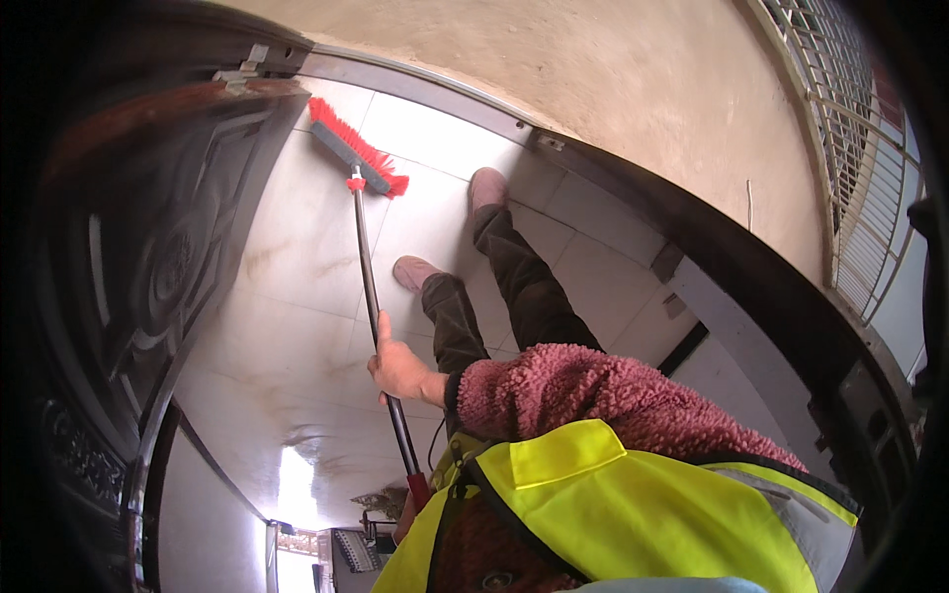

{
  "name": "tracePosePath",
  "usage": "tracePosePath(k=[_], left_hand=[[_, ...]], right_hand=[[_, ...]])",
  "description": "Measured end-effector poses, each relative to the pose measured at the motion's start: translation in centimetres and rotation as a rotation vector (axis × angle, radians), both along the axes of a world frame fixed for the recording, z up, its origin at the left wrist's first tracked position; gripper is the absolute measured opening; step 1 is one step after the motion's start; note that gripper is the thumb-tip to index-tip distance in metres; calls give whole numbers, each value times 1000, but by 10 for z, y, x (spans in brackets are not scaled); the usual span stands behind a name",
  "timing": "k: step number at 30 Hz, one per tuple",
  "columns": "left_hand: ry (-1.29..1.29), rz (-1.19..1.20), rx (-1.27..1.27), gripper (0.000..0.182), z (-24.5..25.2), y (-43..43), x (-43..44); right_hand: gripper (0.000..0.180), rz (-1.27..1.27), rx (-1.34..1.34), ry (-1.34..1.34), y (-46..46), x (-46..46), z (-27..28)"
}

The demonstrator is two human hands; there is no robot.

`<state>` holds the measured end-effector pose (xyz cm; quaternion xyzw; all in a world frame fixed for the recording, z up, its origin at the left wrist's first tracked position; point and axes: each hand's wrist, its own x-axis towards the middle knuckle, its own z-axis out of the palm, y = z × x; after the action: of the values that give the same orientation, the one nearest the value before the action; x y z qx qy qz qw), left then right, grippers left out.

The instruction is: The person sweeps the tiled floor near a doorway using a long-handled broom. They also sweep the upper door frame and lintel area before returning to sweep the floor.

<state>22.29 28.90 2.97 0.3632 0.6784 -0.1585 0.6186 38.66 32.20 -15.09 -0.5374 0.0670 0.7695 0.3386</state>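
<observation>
A broom with red bristles (359,144) and a grey head rests on the pale floor tiles near the foot of the dark door. Its metal pole runs down the view to a red grip (419,491) beside my body. My right hand (404,367), in a pink fleece sleeve, is closed around the middle of the pole, index finger pointing along it. Only a small part of my left hand (405,521) shows at the red grip; the yellow vest hides the rest, but it appears to hold the grip.
An open dark carved door (174,267) stands at left. The metal door sill (415,80) crosses the floor beyond my feet, against a beige wall (593,81). My pink shoes (488,189) are on the tiles, right of the pole. Brownish smears mark the floor. A window grille is at upper right.
</observation>
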Motion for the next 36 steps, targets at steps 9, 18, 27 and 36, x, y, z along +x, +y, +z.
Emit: tracePosePath(k=[9,18,27,36], left_hand=[[-80,118,12,46,2,3,-93],[-12,161,-22,46,-3,-33,-134],[190,317,-242,42,-22,-58,-161],[170,461,-363,32,-48,-49,-160]], right_hand=[[79,24,-2,-251,-2,-64,19],[76,38,-62,-235,-10,-90,-9],[61,330,54,-230,-41,-81,-70],[17,1240,164,-1107,-99,235,-272]])
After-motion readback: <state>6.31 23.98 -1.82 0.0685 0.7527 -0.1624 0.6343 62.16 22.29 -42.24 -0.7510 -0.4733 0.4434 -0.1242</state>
